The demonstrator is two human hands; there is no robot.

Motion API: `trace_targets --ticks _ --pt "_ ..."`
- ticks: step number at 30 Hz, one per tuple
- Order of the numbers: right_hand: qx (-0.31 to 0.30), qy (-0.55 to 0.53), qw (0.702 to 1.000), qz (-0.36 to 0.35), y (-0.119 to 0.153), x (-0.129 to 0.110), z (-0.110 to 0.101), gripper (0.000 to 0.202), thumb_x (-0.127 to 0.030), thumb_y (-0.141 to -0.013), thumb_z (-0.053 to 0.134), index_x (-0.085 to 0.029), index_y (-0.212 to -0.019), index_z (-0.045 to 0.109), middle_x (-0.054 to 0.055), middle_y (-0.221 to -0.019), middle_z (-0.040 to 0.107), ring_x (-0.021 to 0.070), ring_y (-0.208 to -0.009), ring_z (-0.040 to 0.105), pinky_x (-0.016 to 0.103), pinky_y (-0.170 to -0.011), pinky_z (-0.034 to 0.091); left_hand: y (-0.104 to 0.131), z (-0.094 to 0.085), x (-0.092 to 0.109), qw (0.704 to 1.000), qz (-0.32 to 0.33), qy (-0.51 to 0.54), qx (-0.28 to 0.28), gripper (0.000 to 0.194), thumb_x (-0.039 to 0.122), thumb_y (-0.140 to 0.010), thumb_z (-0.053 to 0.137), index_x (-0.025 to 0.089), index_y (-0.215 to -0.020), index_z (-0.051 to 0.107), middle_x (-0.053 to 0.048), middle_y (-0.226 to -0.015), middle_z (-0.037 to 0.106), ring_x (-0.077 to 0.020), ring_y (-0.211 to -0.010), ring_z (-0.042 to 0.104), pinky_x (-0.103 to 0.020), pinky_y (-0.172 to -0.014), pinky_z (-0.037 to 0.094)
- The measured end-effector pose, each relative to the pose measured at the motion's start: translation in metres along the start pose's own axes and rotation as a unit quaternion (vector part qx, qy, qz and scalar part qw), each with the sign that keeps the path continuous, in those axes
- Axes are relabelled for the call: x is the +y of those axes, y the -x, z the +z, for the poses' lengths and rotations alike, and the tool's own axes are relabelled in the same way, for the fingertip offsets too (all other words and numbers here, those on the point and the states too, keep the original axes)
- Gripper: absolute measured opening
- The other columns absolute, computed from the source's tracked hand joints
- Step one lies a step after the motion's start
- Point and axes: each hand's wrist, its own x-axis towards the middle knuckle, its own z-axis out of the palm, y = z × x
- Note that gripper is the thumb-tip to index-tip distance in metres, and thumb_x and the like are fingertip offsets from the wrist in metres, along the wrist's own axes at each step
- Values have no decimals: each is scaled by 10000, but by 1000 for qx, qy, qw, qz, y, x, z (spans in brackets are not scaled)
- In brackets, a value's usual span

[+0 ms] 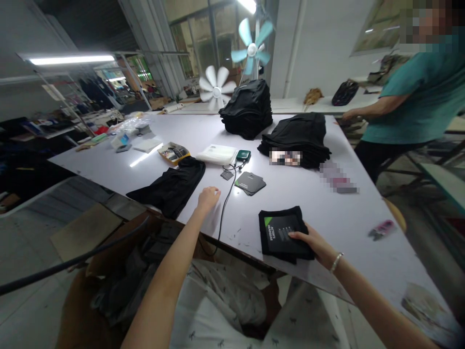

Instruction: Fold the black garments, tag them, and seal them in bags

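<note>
My right hand point(314, 240) grips the right edge of a folded black garment point(264, 245), its thumb on top and its other fingers hidden. A dark printed card point(279, 230) with a green corner lies on the folded cloth under my thumb. Over the white table my left hand point(209, 198) holds nothing, fingers loosely bent and partly apart. Left of it a black garment point(174, 186) is spread near the table edge. Beyond it lies a small pile of similar dark cards point(250, 183), with a small black tag point(227, 175) beside them.
Two stacks of black garments point(247, 109) point(296, 135) stand at the back. A white plastic-wrapped pack point(218, 154), a green box point(243, 155) and a cable point(225, 203) are in the middle. Fans point(251, 49) stand behind. A person point(417, 92) is at the right. A cardboard box point(82, 286) is below left.
</note>
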Motion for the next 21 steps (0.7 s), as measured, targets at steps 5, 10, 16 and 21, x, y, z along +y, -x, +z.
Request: trace_targets --ticks 5,10,16,21 --pt "26 20 999 -40 1 9 -1 522 -302 -619 650 -173 -1077 434 71 -995 616 222 -863 597 312 -730 505 -40 -17 6 999 15 -34 14 298 316 -843 401 178 -1025 592 -61 -1162 545 -197 -1074 463 -296 -881 392" --pt "74 71 990 -97 7 16 2 591 -387 -604 662 -167 -1107 445 93 -1071 598 263 -974 560 346 -818 483 -88 -38 -14 996 14 -79 24 294 241 -833 382 175 -1046 573 -75 -1184 523 -214 -1098 436 -331 -880 398" --pt "107 90 985 -103 5 30 -2 642 -439 -584 673 -187 -1133 455 92 -1111 592 271 -999 558 325 -854 476 -135 -37 -46 987 42 -152 29 518 89 -759 426 153 -1270 367 -117 -1362 325 -251 -1265 234 -427 -998 244" --pt "148 92 984 -36 -3 60 -17 709 -496 -530 667 -240 -1160 465 78 -1038 632 307 -937 589 363 -792 519 -186 -17 -46 971 128 -203 -4 710 92 -701 522 232 -1339 244 -88 -1429 181 -284 -1317 46 -515 -1024 44"
